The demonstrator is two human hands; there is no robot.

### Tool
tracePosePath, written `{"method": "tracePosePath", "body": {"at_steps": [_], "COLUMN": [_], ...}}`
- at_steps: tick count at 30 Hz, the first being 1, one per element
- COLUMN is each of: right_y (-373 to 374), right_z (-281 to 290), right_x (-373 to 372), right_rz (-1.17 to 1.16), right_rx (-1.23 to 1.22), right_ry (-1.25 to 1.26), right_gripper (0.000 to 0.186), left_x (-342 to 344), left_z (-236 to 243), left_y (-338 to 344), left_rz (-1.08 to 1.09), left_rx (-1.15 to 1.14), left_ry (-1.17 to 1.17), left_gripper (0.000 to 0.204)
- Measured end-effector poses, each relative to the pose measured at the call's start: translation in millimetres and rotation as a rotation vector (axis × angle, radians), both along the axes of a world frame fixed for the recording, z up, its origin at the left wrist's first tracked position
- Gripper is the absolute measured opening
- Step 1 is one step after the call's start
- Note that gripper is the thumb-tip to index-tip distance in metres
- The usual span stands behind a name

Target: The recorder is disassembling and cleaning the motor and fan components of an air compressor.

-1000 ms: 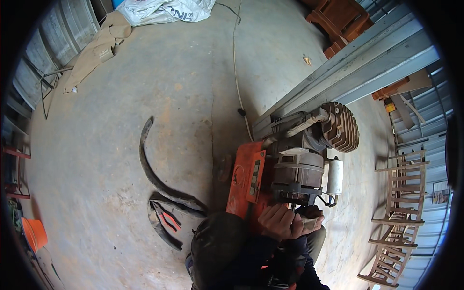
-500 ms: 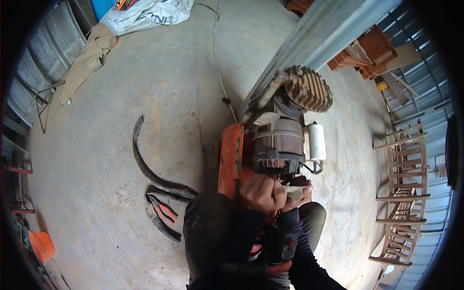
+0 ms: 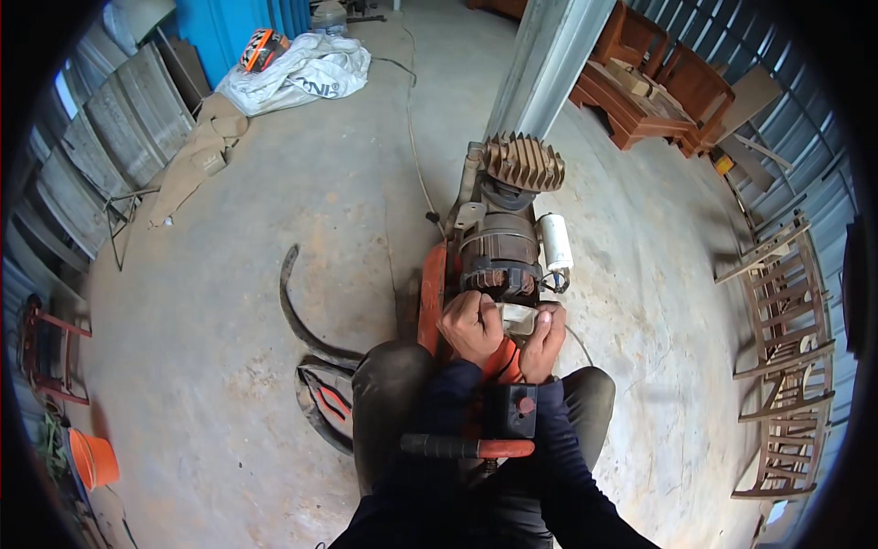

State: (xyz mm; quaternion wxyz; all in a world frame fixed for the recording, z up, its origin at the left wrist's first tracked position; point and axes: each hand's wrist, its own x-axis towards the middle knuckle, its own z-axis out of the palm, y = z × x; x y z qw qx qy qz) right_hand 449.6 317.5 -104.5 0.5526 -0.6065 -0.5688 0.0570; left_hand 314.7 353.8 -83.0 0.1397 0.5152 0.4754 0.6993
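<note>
I crouch with my knees on both sides of an air compressor (image 3: pixel 498 249), which has an orange tank (image 3: pixel 433 297), a dark motor and a finned head (image 3: pixel 525 163). At the motor's near end, my left hand (image 3: pixel 473 328) is curled closed against one side of a pale, flat piece (image 3: pixel 519 317). The thumb and fingers of my right hand (image 3: pixel 545 342) pinch its other side. Whether that piece is cloth or sandpaper, I cannot tell. A black switch box (image 3: pixel 509 411) with a red knob and an orange-and-black handle (image 3: pixel 468 446) sit between my forearms.
Left of my knee lie a curved black rubber strip (image 3: pixel 302 316) and pliers with red grips (image 3: pixel 333 403). A white sack (image 3: pixel 297 75) lies farther off. Behind the compressor stands a metal post (image 3: pixel 551 69). Wooden furniture frames (image 3: pixel 788 357) line the right wall; an orange bucket (image 3: pixel 93 459) is at left.
My view has shifted, bringing the switch box and handle into clearer sight. Both hands stay at the motor's near end, and my right hand shows more fully beside the pale piece.
</note>
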Motion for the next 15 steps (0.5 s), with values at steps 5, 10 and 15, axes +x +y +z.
{"method": "tracePosePath", "body": {"at_steps": [5,10,15], "right_y": [-29,-90,-125], "right_z": [57,151,173], "right_x": [-1,-40,-106], "right_rz": [0.103,0.258,0.507], "right_rx": [-0.061,-0.385,-0.482], "right_ry": [-0.066,0.132,-0.636], "right_gripper": [0.018,0.024,0.037], "left_x": [3,-4,-2], "left_z": [-4,-10,-7], "left_y": [0,3,8], "left_rz": [-0.002,-0.013,-0.013], "left_rx": [0.007,0.016,0.001], "left_ry": [-0.031,-0.108,-0.149], "left_gripper": [0.021,0.021,0.020]}}
